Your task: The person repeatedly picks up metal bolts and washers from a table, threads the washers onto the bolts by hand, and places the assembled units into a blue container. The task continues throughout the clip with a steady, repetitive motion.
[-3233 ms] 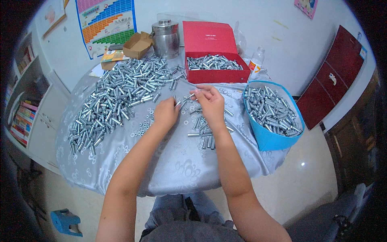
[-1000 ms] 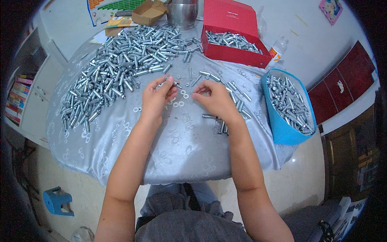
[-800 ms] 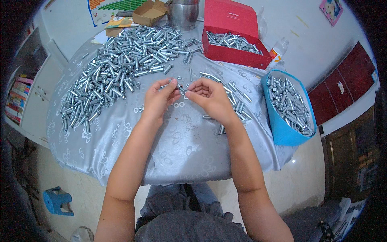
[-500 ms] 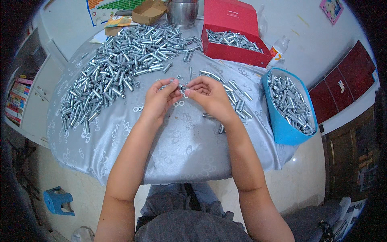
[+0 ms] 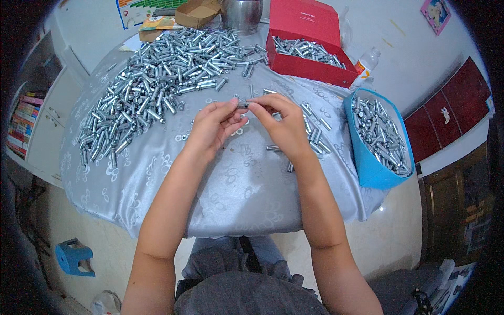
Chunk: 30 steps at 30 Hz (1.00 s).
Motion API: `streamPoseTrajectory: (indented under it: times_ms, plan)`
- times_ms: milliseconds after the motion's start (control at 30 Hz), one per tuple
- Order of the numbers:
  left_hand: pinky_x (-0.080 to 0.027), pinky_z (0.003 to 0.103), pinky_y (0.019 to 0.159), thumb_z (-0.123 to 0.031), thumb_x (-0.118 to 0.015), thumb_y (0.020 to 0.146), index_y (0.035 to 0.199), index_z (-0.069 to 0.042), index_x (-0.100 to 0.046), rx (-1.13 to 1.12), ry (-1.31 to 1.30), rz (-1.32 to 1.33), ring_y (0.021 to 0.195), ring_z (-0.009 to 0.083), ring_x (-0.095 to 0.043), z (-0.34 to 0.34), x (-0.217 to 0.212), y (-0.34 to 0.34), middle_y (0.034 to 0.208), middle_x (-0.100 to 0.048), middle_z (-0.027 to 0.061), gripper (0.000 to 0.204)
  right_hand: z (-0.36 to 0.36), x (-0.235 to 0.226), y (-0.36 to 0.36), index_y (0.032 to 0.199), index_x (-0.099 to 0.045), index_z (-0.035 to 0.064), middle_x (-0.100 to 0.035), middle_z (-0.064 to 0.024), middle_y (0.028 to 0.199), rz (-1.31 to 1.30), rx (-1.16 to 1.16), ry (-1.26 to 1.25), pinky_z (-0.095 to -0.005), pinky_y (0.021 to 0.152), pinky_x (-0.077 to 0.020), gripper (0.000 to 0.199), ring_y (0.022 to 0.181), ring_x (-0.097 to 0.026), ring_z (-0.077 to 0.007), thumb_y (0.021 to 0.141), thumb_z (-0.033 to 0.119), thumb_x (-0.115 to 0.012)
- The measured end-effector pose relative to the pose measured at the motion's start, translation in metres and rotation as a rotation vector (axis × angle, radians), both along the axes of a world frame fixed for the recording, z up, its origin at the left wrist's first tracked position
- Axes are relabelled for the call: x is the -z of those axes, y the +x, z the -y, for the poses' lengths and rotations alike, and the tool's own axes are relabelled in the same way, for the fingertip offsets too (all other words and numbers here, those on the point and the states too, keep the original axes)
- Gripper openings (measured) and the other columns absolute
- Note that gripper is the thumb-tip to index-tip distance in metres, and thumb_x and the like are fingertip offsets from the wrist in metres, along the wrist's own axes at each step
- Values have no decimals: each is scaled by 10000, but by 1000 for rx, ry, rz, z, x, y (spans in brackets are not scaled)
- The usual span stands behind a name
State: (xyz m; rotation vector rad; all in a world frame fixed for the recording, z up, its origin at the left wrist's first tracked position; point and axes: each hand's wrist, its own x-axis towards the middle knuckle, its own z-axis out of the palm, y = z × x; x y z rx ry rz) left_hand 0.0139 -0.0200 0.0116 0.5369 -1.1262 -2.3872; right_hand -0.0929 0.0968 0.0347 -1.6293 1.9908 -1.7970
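Observation:
Between my two hands, over the middle of the table, is a small silver expansion bolt point(image 5: 242, 105). My left hand point(image 5: 210, 126) pinches one end with thumb and forefinger, its other fingers loosely curled. The other end sits in the fingertips of my right hand point(image 5: 281, 123), which cover part of it. Several flat washers point(image 5: 181, 138) lie on the cloth by my left hand. Loose expansion bolts point(image 5: 315, 137) are scattered beside my right hand. A large heap of similar bolts point(image 5: 152, 89) spreads over the far left of the table.
A red box point(image 5: 310, 71) full of bolts stands open at the back right, beside a plastic bottle point(image 5: 367, 64). At the right edge is a blue fabric bin point(image 5: 380, 178) of bolts. A metal pot point(image 5: 241, 14) and cardboard box point(image 5: 197, 12) stand behind the heap.
My fingers have shifted around the bolt. It now shows more plainly between my fingertips, and both hands have drawn slightly away from the near table edge.

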Motion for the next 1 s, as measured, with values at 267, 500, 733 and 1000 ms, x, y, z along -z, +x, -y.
streamPoseTrajectory:
  times_ms: [267,500,733,1000]
  plan:
    - [-487,268,677,-228,-566,830,832,-30,-516,167,121,-128,649,98,-503,-8,-5,0,726,-519,29,204,0,4,-2,818,-606,4,-564,-75,703,72,-38,-51,-255,573,-411,123,630,-529,-150,742,101,-608]
    - [-444,237,657,-318,-495,867,927,-39,-534,238,100,-103,722,99,-509,-16,1,-6,841,-535,30,288,2,4,5,844,-610,2,-545,-76,700,-19,-23,-3,-257,576,-416,143,612,-512,-153,730,89,-605]
    - [-407,216,571,-275,-543,848,844,-47,-532,183,11,-56,565,55,-400,-14,-3,-2,638,-412,-44,228,3,6,4,866,-622,17,-574,-61,734,129,26,-73,-235,584,-413,132,623,-511,-114,765,76,-562]
    - [-415,244,577,-199,-544,826,803,-30,-494,1,274,-348,515,76,-379,10,-15,9,575,-393,-22,177,7,26,-8,873,-622,46,-574,-76,807,-426,72,158,-319,727,-419,153,762,-530,-227,748,122,-577]
